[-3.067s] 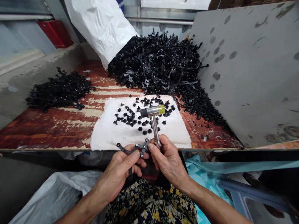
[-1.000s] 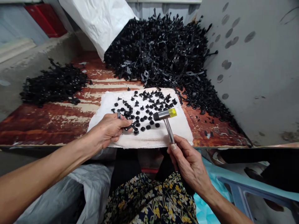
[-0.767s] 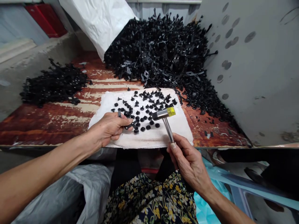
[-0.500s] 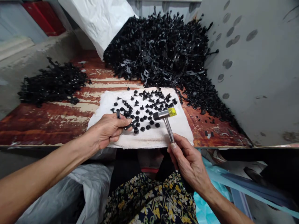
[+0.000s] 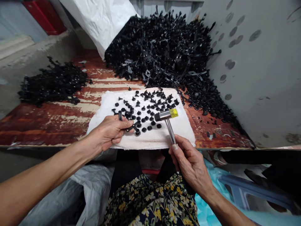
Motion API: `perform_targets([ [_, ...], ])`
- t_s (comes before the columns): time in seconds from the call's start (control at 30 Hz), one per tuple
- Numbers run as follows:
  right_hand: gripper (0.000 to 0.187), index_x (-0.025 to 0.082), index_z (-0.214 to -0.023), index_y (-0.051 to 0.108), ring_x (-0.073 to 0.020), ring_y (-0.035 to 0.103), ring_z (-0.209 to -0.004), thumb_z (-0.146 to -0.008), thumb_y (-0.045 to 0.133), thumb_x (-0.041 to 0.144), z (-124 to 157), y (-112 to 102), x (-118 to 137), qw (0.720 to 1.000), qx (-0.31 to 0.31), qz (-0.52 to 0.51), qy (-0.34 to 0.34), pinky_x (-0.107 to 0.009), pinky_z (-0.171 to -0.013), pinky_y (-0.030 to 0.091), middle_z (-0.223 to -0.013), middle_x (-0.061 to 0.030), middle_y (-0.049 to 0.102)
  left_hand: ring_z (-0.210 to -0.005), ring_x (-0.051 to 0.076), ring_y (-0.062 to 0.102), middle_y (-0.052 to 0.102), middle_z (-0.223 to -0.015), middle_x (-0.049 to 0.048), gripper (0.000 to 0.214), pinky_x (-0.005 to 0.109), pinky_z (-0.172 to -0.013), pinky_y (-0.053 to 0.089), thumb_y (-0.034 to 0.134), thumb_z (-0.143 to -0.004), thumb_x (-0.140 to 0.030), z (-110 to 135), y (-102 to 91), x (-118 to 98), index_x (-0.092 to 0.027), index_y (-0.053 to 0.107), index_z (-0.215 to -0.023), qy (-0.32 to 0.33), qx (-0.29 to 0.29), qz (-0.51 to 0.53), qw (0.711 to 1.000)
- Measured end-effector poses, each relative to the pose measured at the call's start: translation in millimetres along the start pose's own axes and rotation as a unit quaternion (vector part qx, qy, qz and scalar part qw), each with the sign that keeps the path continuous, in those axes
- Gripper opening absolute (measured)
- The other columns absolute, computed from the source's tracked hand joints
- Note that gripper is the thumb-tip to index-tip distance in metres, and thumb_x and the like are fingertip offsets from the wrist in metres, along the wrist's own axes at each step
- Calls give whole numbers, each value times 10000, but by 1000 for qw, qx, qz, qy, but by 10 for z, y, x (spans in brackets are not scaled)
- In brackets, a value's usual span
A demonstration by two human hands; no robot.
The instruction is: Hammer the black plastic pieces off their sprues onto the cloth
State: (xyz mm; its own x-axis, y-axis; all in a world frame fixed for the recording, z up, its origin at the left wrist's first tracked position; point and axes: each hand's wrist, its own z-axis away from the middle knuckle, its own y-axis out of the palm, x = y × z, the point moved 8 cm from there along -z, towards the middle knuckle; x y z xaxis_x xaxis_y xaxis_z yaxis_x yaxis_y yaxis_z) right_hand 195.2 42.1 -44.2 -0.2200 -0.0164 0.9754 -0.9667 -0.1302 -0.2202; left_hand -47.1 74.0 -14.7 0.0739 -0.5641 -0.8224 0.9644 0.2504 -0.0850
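Landmark: a folded white cloth (image 5: 150, 138) on a rust-red painted table (image 5: 47, 131), its near edge almost at the table's near edge.
Left hand (image 5: 108, 131): clenched on a black plastic strip (image 5: 129, 128), over the near left part of the cloth.
Right hand (image 5: 190, 163): grasping the handle of a steel mallet (image 5: 169, 128), just off the cloth's near right corner.
Strip: its long axis runs crosswise from the left hand toward the mallet, ending at a round-headed fastener (image 5: 137, 132) on the cloth.
Mallet: the handle points away from the person and tilts left; the yellow-tipped head is held above the cloth, right of the strip's end and nearer the right hand.
Cloth top: loose black fasteners (image 5: 143, 106) are scattered over the far half, beyond the strip.
Beyond the cloth: a large heap of black strips (image 5: 162, 53) spills from a white sack (image 5: 98, 22) against a gray board (image 5: 249, 72); a smaller heap (image 5: 54, 84) lies far left.
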Motion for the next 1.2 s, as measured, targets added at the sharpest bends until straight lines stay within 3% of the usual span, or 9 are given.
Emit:
perform_targets([
  [0.23, 396, 153, -1206, 626, -142, 567, -592, -939, 551, 435, -7, -11, 3, 1000, -7, 6, -7, -245, -499, 466, -708, -11, 624, -238, -13, 223, 640, -472, 64, 262, 96, -267, 129, 678, -815, -59, -7, -54, 17, -154, 504, -643, -10, -28, -9, 1000],
  [0.47, 350, 161, -1233, 637, -180, 654, -727, -965, 523, 355, -13, 2, 115, 999, 14, 40, -33, -294, -654, 553, -790, -45, 688, -234, -6, 239, 622, -468, 40, 274, 103, -268, 131, 654, -839, -64, 3, -16, -63, -170, 480, -656, 1, -31, -42, 999],
  [0.57, 353, 156, -1274, 624, -191, 696, -766, -980, 486, 296, -31, 2, 284, 991, 23, 92, -95, -332, -757, 592, -845, -63, 724, -234, -4, 220, 592, -438, 22, 283, 106, -267, 125, 637, -853, -67, 1, -10, -66, -175, 469, -653, -7, -24, -55, 998],
  [0.7, 392, 163, -1343, 594, -236, 702, -1088, -967, 492, 204, -49, 47, 492, 961, 34, 174, -211, -393, -984, 563, -1200, -132, 726, -247, -8, 218, 604, -457, 26, 271, 102, -277, 123, 649, -852, -72, -1, -43, -54, -174, 478, -667, -7, -26, -54, 998],
  [0.8, 464, 179, -1422, 532, -228, 677, -1168, -964, 472, 134, -74, 122, 550, 943, 62, 199, -260, -387, -1014, 556, -1305, -134, 688, -243, 0, 216, 579, -425, 16, 294, 111, -280, 116, 641, -854, -71, -1, -42, -55, -185, 463, -650, -16, -24, -57, 998],
  [1.07, 635, 212, -1551, 350, -236, 677, -1143, -944, 428, 43, -81, 193, 671, 916, 90, 226, -319, -393, -958, 593, -1253, -135, 689, -238, -4, 192, 638, -464, 67, 304, 132, -284, 119, 641, -841, -76, -21, -34, -113, -182, 462, -619, -13, -12, -98, 995],
  [1.2, 608, 189, -1534, 386, -268, 703, -1031, -942, 381, 53, -91, 255, 642, 905, 110, 277, -305, -473, -941, 592, -1098, -139, 710, -229, -4, 204, 631, -457, 52, 291, 127, -285, 109, 663, -815, -65, -26, -31, -128, -183, 470, -632, -7, -18, -91, 996],
])
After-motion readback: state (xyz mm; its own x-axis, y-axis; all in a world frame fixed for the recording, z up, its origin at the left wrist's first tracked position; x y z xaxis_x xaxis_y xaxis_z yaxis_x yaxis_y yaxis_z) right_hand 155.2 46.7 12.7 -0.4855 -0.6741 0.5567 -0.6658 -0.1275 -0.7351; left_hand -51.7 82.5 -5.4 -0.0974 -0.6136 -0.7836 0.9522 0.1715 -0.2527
